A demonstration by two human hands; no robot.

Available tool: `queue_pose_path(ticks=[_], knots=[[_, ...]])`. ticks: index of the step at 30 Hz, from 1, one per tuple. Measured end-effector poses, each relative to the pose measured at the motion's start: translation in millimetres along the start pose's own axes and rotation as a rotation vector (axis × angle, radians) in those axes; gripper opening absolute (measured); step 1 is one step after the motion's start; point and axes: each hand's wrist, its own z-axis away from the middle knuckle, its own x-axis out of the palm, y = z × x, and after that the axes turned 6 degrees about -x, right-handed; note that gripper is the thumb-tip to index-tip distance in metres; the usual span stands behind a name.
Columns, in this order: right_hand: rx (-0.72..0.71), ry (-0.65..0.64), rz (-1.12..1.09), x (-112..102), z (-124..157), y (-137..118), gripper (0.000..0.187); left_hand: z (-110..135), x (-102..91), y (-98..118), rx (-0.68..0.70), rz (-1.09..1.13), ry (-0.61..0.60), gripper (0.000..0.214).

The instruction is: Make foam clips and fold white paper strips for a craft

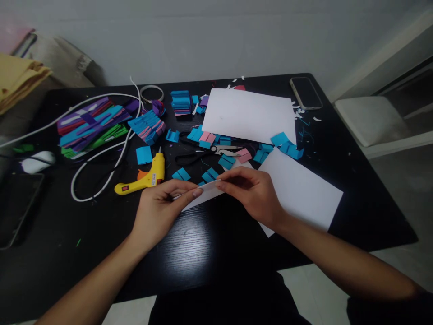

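Note:
A narrow strip of white paper (pixel 207 195) is held above the near part of the black table, slanting up to the right. My left hand (pixel 165 203) pinches its left part between thumb and fingers. At its right end, my right hand (pixel 252 192) grips the upper edge in the same way. Small folded blue paper pieces (pixel 210 175) lie just beyond the strip. Black-handled scissors (pixel 216 151) rest behind them, their handles partly covered by paper pieces. To the left of my left hand lies a yellow glue gun (pixel 149 177).
White sheets (pixel 250 115) lie at the back and right (pixel 301 189). Bundled coloured strips (pixel 91 124) and a looping white cable (pixel 81 196) occupy the left. A phone (pixel 306 93) lies at the back right corner, near paper scraps. A white mouse (pixel 39 161) sits far left.

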Motion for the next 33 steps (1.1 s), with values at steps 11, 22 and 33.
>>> queue_pose_path(ticks=[11,22,33], knots=[[0.022,0.019,0.033,-0.1,0.6,0.3,0.006,-1.0,1.3,-0.8,0.011,-0.01,0.013,0.007],[-0.014,0.083,0.046,-9.4,-9.8,0.7,0.006,-3.0,-0.4,9.4,-0.068,0.11,-0.024,0.01],[-0.02,0.124,0.031,-12.8,-13.1,4.0,0.008,-6.4,0.1,5.4,-0.117,0.181,0.018,0.014]])
